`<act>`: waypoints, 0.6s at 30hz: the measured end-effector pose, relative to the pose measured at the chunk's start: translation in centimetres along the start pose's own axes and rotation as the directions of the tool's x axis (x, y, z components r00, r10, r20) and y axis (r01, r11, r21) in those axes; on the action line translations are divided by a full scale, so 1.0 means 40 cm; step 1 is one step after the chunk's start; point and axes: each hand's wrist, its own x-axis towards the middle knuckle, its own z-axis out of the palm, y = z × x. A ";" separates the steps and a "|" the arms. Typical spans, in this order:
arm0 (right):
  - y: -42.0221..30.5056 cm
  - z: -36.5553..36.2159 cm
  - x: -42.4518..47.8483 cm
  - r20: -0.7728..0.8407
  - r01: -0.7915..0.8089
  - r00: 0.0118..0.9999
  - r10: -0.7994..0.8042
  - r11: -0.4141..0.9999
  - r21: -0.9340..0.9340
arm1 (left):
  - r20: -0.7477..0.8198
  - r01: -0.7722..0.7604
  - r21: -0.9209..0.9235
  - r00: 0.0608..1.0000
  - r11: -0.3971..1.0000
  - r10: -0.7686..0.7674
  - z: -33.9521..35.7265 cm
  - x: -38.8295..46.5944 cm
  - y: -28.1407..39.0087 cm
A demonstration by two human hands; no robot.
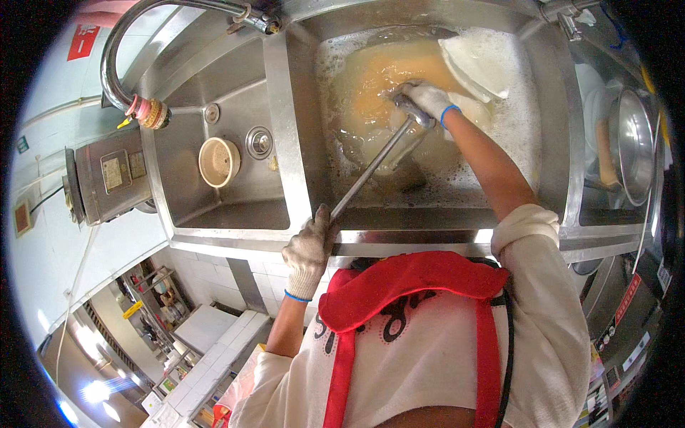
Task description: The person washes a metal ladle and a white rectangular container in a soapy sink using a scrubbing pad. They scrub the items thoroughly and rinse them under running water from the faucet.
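Observation:
My left hand (307,254), in a knit glove, is closed around the handle end of a long metal utensil (374,163), perhaps a ladle, near the front edge of the middle sink. The utensil slants up and right over soapy, cloudy water (369,69). My right hand (425,101), also gloved, is at its far end; its fingertips are at the water and partly hidden, and I cannot tell exactly what they press on. A white dish (473,67) lies half sunk at the right. Other pale pieces and a dark shape sit under the water near the utensil.
In the left sink basin (176,187) stand a small cream strainer basket (218,162) and a metal drain (259,143). A curved faucet (109,64) arches over its corner. The right basin holds a large metal bowl (634,147) and white dishes (588,101). Another faucet (570,27) is at the upper right.

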 end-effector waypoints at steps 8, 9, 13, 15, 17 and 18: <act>-0.125 0.108 -0.094 -0.533 -0.274 0.732 0.425 0.899 0.342 | -0.014 0.010 -0.100 1.000 0.995 -0.011 0.002 0.002 0.002; -0.104 0.173 -0.096 -0.706 -0.186 0.685 0.181 0.980 0.071 | -0.010 0.005 -0.080 1.000 0.997 -0.006 -0.003 0.009 0.006; -0.166 0.166 -0.140 -0.649 0.038 0.759 -0.044 0.999 -0.022 | -0.044 -0.017 -0.094 0.999 0.995 0.013 0.008 0.003 -0.001; -0.111 0.149 -0.106 -0.442 0.061 0.861 0.252 0.812 0.581 | -0.052 -0.023 -0.083 0.998 0.996 0.019 0.003 0.000 0.000; -0.130 0.101 -0.110 -0.308 -0.134 0.858 0.412 0.757 0.640 | -0.058 -0.038 -0.090 0.998 0.995 0.033 0.006 -0.001 -0.003; -0.123 0.101 -0.109 -0.370 -0.155 0.841 0.396 0.830 0.536 | -0.061 -0.056 -0.087 0.997 0.995 0.051 0.004 0.004 -0.003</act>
